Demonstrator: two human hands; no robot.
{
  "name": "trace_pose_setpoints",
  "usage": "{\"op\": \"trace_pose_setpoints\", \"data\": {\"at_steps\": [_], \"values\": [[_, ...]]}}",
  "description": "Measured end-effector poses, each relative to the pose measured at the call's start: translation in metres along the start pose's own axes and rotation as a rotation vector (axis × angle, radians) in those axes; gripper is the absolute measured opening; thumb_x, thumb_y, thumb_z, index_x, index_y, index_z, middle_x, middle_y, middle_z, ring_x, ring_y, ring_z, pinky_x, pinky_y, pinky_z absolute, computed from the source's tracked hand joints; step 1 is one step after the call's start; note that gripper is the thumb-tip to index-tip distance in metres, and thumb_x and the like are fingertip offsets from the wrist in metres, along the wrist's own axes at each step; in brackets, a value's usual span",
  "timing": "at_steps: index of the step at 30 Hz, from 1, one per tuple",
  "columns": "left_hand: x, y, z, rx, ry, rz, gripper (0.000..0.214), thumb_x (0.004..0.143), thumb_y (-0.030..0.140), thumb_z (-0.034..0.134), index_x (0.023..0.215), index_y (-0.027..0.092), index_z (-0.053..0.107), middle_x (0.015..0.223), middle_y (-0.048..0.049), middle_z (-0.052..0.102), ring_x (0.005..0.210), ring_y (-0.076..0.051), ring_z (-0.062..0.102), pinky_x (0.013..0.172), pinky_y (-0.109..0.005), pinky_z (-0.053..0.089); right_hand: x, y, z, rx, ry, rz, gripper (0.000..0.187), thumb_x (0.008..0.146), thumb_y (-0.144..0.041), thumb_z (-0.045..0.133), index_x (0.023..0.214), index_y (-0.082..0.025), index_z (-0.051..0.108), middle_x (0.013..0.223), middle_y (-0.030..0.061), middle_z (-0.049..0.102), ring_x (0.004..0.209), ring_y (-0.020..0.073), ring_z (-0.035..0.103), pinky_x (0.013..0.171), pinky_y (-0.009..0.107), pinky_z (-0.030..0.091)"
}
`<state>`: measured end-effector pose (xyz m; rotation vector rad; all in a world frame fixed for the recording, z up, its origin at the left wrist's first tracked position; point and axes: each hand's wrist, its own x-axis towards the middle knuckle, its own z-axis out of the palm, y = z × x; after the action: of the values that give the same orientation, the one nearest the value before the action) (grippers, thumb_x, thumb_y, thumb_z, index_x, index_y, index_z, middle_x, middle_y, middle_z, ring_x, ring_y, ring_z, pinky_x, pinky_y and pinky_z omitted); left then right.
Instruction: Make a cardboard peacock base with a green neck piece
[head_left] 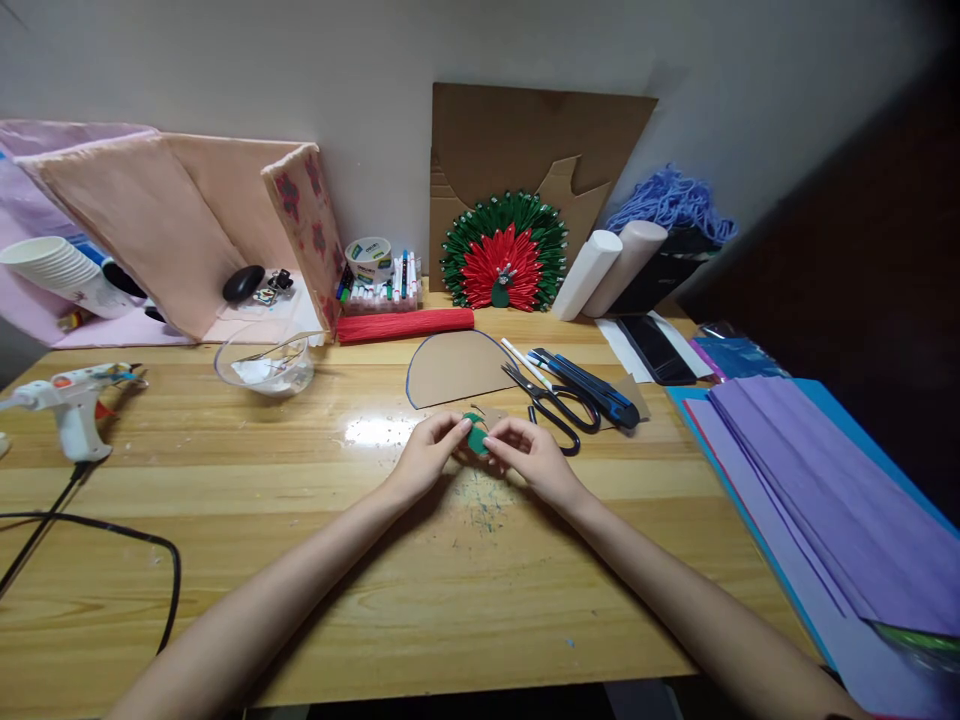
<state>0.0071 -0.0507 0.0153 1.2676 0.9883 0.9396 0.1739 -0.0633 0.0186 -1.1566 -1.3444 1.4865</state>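
Both of my hands meet at the middle of the wooden table [225,520], pinching a small green piece [475,437] between their fingertips. My left hand [426,458] grips its left side, my right hand [531,455] its right side. The piece is held just above the tabletop, partly hidden by my fingers. A half-round cardboard cutout [456,368] lies just behind it, and black scissors [553,405] lie to the right of my right hand.
A glue gun [73,398] with its cable lies at the left, a glass bowl [264,362] behind. A red-and-green fan-shaped craft [504,252] leans on cardboard at the wall. Purple and blue paper sheets [817,490] cover the right side. Markers, tape, a red paper roll and white rolls stand at the back.
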Motion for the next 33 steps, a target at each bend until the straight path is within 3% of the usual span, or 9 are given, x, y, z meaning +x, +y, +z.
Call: {"op": "trace_pose_setpoints", "data": {"at_steps": [7, 12, 16, 26, 33], "values": [[-0.001, 0.0, -0.001, 0.023, -0.014, 0.011, 0.031, 0.082, 0.043, 0.052, 0.071, 0.015, 0.058, 0.066, 0.0005, 0.057, 0.061, -0.011, 0.052, 0.06, -0.022, 0.041, 0.004, 0.004, 0.002, 0.045, -0.01, 0.027, 0.027, 0.07, -0.041, 0.069, 0.07, -0.016, 0.058, 0.06, -0.0013, 0.061, 0.051, 0.0098, 0.055, 0.049, 0.022, 0.045], [-0.003, -0.001, 0.003, 0.025, -0.069, 0.032, 0.024, 0.081, 0.039, 0.056, 0.085, 0.015, 0.06, 0.078, -0.0026, 0.062, 0.072, -0.014, 0.056, 0.068, -0.025, 0.043, 0.006, 0.009, 0.002, 0.152, 0.027, 0.102, 0.03, 0.069, -0.043, 0.069, 0.068, -0.015, 0.058, 0.052, -0.0025, 0.06, 0.042, 0.0072, 0.05, 0.043, 0.019, 0.041], [-0.002, 0.0, 0.003, 0.046, -0.029, 0.022, 0.029, 0.083, 0.04, 0.051, 0.069, 0.015, 0.055, 0.064, 0.001, 0.054, 0.062, -0.011, 0.05, 0.062, -0.023, 0.04, 0.006, 0.01, 0.002, 0.183, -0.038, 0.139, 0.032, 0.07, -0.044, 0.069, 0.067, -0.015, 0.055, 0.064, 0.0017, 0.067, 0.045, 0.0069, 0.053, 0.043, 0.018, 0.042], [-0.005, -0.002, 0.003, 0.102, -0.049, -0.111, 0.029, 0.078, 0.04, 0.058, 0.069, 0.013, 0.058, 0.06, 0.0011, 0.053, 0.052, -0.009, 0.046, 0.052, -0.021, 0.037, 0.011, 0.004, -0.007, 0.026, 0.049, -0.047, 0.029, 0.076, -0.045, 0.062, 0.072, -0.017, 0.056, 0.06, -0.003, 0.055, 0.048, 0.0079, 0.048, 0.046, 0.02, 0.04], [-0.002, -0.004, 0.004, -0.028, -0.061, -0.07, 0.024, 0.073, 0.036, 0.066, 0.078, 0.013, 0.061, 0.074, -0.0038, 0.064, 0.064, -0.012, 0.056, 0.059, -0.022, 0.041, 0.013, 0.007, -0.01, -0.058, 0.048, -0.074, 0.033, 0.082, -0.048, 0.051, 0.076, -0.017, 0.055, 0.062, -0.0015, 0.055, 0.05, 0.0099, 0.049, 0.048, 0.022, 0.041]]}}
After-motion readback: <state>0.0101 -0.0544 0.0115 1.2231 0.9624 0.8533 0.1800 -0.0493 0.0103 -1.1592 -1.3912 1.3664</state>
